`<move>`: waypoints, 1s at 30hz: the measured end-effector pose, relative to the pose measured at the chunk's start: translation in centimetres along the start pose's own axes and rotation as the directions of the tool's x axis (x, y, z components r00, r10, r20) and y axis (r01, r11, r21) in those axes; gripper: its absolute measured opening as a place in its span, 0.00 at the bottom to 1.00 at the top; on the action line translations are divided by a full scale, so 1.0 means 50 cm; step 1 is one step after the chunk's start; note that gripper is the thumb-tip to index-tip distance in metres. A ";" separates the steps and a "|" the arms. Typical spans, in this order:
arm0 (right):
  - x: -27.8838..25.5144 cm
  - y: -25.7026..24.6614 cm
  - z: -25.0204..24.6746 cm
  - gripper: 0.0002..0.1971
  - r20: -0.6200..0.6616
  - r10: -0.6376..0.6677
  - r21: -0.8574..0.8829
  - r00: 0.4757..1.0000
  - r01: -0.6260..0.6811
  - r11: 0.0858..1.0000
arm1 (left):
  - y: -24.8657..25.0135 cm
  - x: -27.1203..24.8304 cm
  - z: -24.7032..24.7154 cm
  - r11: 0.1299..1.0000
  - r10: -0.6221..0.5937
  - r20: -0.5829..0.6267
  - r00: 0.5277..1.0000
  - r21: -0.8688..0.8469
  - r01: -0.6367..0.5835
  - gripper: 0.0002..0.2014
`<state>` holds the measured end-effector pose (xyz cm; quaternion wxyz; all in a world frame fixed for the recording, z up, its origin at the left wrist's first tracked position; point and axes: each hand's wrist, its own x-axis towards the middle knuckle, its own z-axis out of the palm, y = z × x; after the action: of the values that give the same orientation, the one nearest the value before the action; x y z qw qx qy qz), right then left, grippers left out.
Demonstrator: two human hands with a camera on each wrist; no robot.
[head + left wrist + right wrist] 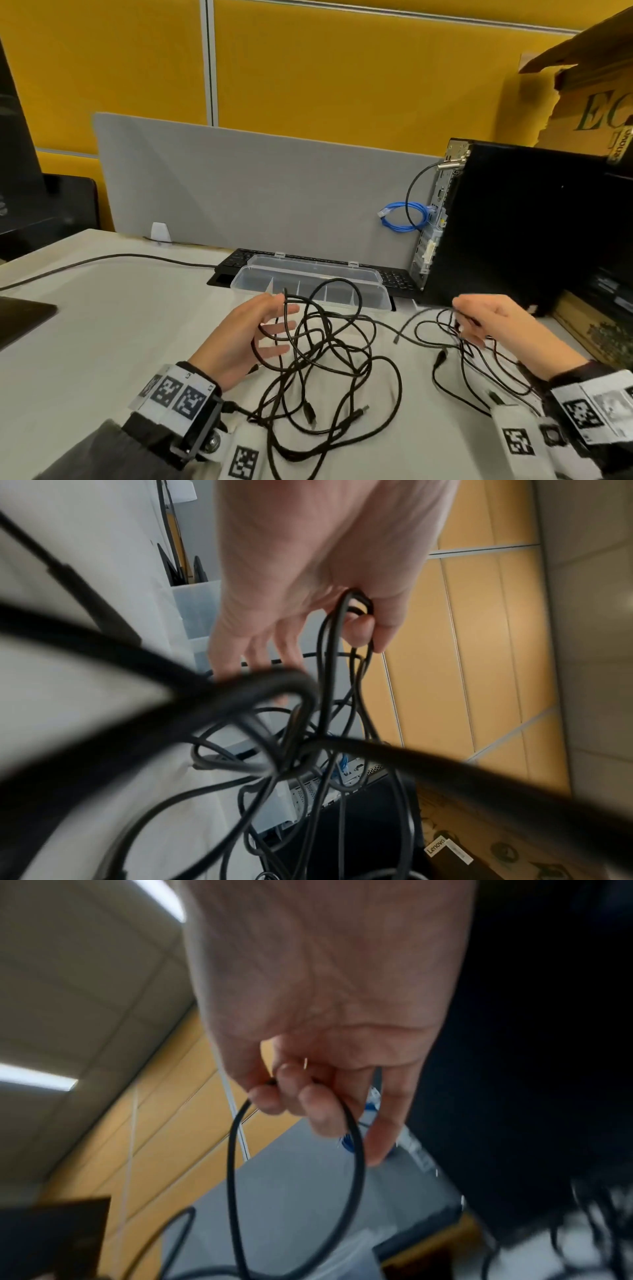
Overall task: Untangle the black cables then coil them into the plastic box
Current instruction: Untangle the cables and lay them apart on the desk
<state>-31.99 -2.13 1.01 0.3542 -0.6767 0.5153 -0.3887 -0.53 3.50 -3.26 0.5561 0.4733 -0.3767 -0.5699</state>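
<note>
- The black cables [322, 353] are lying in one loose tangle in the middle of the desk [113, 325], toward its near edge, and some loops are standing up from it.
- They look thin, light and limp, so I think a pull on one loop is dragging the others; the plugs [310, 413] seem the better place to take hold.
- The left hand [245, 337] is pinching a few strands between thumb and forefinger, while the other fingers are staying almost straight.
- The right hand [486, 320] is closing its curled fingers on a separate bunch, near the right edge.
- The plastic box [310, 286] is waiting open behind the tangle, at the far edge, with no cable in it.
</note>
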 end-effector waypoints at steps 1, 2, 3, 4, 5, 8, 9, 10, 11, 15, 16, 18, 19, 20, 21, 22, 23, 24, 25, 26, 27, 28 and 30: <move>-0.006 -0.004 -0.003 0.25 -0.019 -0.019 -0.009 1.000 0.019 1.000 | 0.001 -0.001 0.003 1.000 -0.014 0.027 1.000 -0.027 0.015 0.07; -0.010 -0.007 -0.007 0.24 -0.051 -0.025 0.027 0.998 0.026 0.999 | 0.002 -0.001 0.005 0.998 -0.028 0.052 0.998 -0.060 0.031 0.06; -0.013 -0.009 -0.012 0.23 -0.101 -0.007 0.118 0.995 0.019 0.993 | 0.005 -0.003 0.008 0.994 -0.037 0.071 0.997 -0.100 0.045 0.06; -0.013 -0.010 -0.016 0.23 -0.146 0.013 0.240 0.989 0.023 0.971 | 0.005 -0.004 0.007 0.988 -0.045 0.084 0.995 -0.141 0.056 0.05; -0.015 -0.011 -0.020 0.23 -0.194 0.033 0.379 0.981 0.044 0.924 | 0.006 -0.004 0.008 0.983 -0.048 0.092 0.995 -0.174 0.063 0.05; -0.022 -0.004 -0.022 0.23 -0.321 0.076 0.530 0.944 0.112 0.841 | 0.006 -0.009 0.011 0.970 -0.041 0.123 0.992 -0.234 0.069 0.06; -0.019 0.002 -0.018 0.22 -0.355 0.095 0.502 0.930 0.103 0.859 | 0.006 -0.011 0.014 0.964 -0.029 0.140 0.990 -0.258 0.064 0.07; -0.017 0.008 -0.014 0.21 -0.389 0.107 0.470 0.915 0.097 0.877 | 0.006 -0.013 0.016 0.957 -0.013 0.157 0.987 -0.283 0.058 0.08; -0.014 0.014 -0.009 0.20 -0.418 0.123 0.462 0.900 0.094 0.882 | 0.008 -0.015 0.019 0.949 0.006 0.172 0.985 -0.311 0.048 0.07; 0.000 0.048 -0.013 0.19 -0.435 0.290 0.730 0.852 0.145 0.668 | 0.010 -0.018 0.019 0.899 0.088 0.192 0.977 -0.437 0.005 0.09; 0.001 0.058 -0.014 0.20 -0.436 0.295 0.760 0.850 0.173 0.626 | 0.010 -0.018 0.018 0.892 0.099 0.192 0.976 -0.452 -0.002 0.09; 0.003 0.071 -0.011 0.16 -0.483 0.285 0.753 0.828 0.227 0.617 | 0.010 -0.016 0.017 0.886 0.120 0.181 0.976 -0.462 -0.023 0.08; 0.001 0.072 -0.008 0.12 -0.513 0.295 0.753 0.806 0.258 0.605 | 0.010 -0.015 0.016 0.880 0.138 0.170 0.976 -0.472 -0.042 0.09; 0.001 0.077 -0.007 0.11 -0.542 0.316 0.754 0.779 0.283 0.593 | 0.008 -0.013 0.013 0.873 0.156 0.157 0.975 -0.485 -0.062 0.10; 0.002 0.076 -0.004 0.10 -0.553 0.331 0.751 0.764 0.286 0.594 | 0.008 -0.011 0.012 0.866 0.175 0.146 0.974 -0.493 -0.081 0.11; 0.002 0.073 -0.001 0.10 -0.547 0.333 0.742 0.768 0.259 0.619 | 0.006 -0.010 0.009 0.862 0.192 0.140 0.971 -0.497 -0.099 0.12; 0.004 0.068 0.003 0.10 -0.511 0.331 0.724 0.793 0.189 0.664 | 0.004 -0.009 0.007 0.857 0.207 0.140 0.968 -0.503 -0.110 0.14; 0.005 0.062 0.007 0.09 -0.446 0.325 0.688 0.834 0.087 0.721 | 0.002 -0.009 0.006 0.854 0.217 0.142 0.966 -0.507 -0.118 0.16; 0.006 0.057 0.012 0.07 -0.360 0.328 0.625 0.873 -0.035 0.780 | 0.002 -0.010 0.005 0.848 0.230 0.145 0.962 -0.515 -0.125 0.19; 0.004 0.051 0.019 0.06 -0.267 0.328 0.529 0.906 -0.147 0.836 | 0.001 -0.011 0.003 0.843 0.243 0.148 0.959 -0.522 -0.133 0.21; 0.002 0.048 0.024 0.06 -0.184 0.325 0.395 0.928 -0.232 0.889 | 0.003 -0.013 0.003 0.840 0.254 0.148 0.956 -0.524 -0.142 0.21; -0.001 0.045 0.029 0.07 -0.106 0.308 0.225 0.946 -0.279 0.934 | 0.004 -0.014 0.003 0.840 0.266 0.149 0.952 -0.521 -0.153 0.19; -0.008 0.039 0.038 0.10 0.042 0.228 -0.237 0.973 -0.212 0.948 | 0.006 -0.016 0.004 0.839 0.293 0.146 0.945 -0.514 -0.181 0.11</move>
<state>-31.21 -2.02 -1.63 0.3318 -0.6646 0.6166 -0.2609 -0.68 4.25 -2.82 0.6800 0.1994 -0.3331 -0.6220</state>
